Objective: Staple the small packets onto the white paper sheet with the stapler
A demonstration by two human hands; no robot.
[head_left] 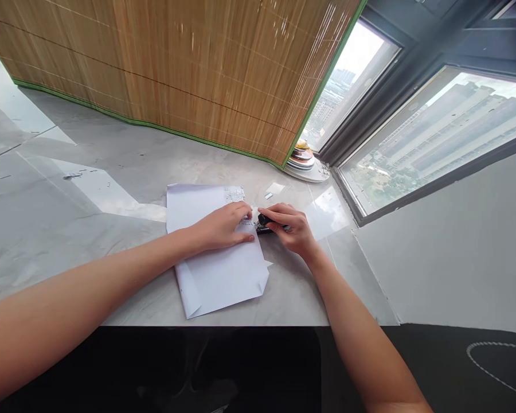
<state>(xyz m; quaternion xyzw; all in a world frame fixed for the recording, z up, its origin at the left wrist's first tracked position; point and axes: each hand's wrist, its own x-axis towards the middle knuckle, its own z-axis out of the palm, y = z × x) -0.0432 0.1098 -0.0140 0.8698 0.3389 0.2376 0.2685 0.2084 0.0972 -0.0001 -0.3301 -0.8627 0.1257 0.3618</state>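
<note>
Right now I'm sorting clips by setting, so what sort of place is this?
Probably a high-rise flat or office, at a marble window ledge. The windows look down on tower blocks, a bamboo blind hangs behind, and the left hand presses white paper while the right hand grips a small black tool, likely a stapler.

One head-worn view looks forward and down from close above the marble ledge, both forearms entering from the lower frame; bamboo blind fills the top, window upper right.
</note>
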